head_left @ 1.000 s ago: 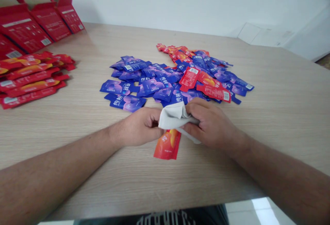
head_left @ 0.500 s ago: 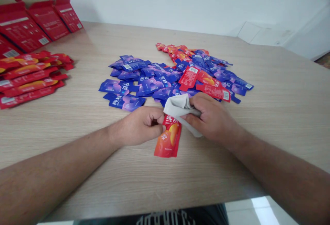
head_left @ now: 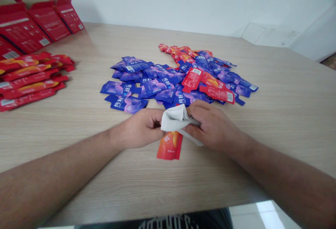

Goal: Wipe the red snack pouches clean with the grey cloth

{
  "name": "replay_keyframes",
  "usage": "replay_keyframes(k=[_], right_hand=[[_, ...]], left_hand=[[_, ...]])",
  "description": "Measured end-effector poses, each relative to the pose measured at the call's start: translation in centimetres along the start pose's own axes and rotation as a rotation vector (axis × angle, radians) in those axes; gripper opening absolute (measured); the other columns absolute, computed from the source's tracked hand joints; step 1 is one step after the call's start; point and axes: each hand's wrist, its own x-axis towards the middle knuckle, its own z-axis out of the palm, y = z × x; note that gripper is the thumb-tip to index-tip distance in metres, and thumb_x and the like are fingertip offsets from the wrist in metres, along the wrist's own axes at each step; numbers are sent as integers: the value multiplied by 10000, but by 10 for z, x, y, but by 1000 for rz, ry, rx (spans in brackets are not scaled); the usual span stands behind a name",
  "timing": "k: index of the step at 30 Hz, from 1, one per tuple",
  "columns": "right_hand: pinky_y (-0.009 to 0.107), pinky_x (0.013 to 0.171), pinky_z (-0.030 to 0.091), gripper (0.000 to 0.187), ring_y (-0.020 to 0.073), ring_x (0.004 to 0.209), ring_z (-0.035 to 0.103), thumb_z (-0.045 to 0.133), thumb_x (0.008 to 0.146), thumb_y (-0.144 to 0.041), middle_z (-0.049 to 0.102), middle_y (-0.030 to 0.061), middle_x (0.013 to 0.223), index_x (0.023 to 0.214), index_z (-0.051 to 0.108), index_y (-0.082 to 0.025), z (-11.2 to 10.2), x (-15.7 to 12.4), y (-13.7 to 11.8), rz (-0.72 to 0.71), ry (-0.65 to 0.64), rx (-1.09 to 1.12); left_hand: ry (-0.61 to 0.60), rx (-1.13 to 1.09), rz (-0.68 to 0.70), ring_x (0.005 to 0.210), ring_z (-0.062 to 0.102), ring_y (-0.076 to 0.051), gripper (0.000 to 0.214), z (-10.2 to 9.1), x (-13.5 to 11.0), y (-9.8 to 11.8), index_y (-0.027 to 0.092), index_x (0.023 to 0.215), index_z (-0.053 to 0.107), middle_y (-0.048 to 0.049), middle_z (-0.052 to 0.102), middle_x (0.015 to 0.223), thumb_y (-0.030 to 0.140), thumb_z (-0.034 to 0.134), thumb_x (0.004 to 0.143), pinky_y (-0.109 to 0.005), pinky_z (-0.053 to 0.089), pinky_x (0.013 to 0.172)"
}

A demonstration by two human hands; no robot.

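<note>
My left hand (head_left: 143, 128) is closed in a pinch on the upper edge of a red-orange sachet (head_left: 170, 146) that lies flat on the wooden table (head_left: 105, 173). My right hand (head_left: 212, 125) grips a crumpled grey cloth (head_left: 175, 119) and presses it onto the sachet's upper half, which the cloth hides. Just beyond both hands lies a pile of blue and red sachets (head_left: 170, 78).
At the left edge a row of red sachets (head_left: 31, 80) lies side by side. Behind them stand open red cartons (head_left: 39, 22). The table's near edge runs close to my body, with pale floor (head_left: 262, 211) below at the right.
My right hand drew the cloth back up off the sachet, showing its printed top, then brought it down over the upper half again. My left hand kept its pinch.
</note>
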Motion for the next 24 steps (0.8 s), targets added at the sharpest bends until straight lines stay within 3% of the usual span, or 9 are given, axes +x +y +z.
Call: replay_keyframes(k=[3,8,13,18,22,24], right_hand=[[333,790,472,152,238,908,615,668,939,-304,653,71,951,913,571,-190,0,0,2,74,67,-60],[327,794,469,119,229,911,634,651,937,-266,679,70,1016,1003,590,-189,-1,-1,-3,43,-12,-45],[333,786,476,119,240,911,634,658,933,-267,672,70,958,932,565,-193,0,-1,-3,89,56,-99],[338,849,493,125,232,966,638,643,951,-260,672,82,1059,1036,595,-182,0,-2,-5,-3,-42,-17],[345,808,495,116,240,925,633,658,934,-264,659,79,983,966,586,-180,0,-2,-5,58,32,-74],[351,827,497,119,245,952,631,658,932,-260,659,81,1005,978,584,-180,0,-3,-6,35,-1,-54]], left_hand=[[36,23,-38,738,646,-153,111,0,0,-1,146,890,708,-14,723,802,211,619,876,-238,528,689],[-1,-18,-19,827,673,-167,128,-1,0,-1,160,953,714,-13,745,906,192,646,851,-249,544,752],[51,15,-44,753,655,-159,96,-1,0,-3,151,896,704,-12,720,810,198,627,864,-239,528,690],[-16,-45,-22,848,679,-175,139,0,2,0,158,973,725,-28,755,938,228,662,871,-262,545,773],[34,-19,-38,822,675,-171,123,-1,1,1,162,955,725,-18,749,888,212,643,879,-257,542,756],[15,-19,-27,804,670,-166,118,-1,1,0,157,946,722,-20,743,876,226,652,882,-250,534,737]])
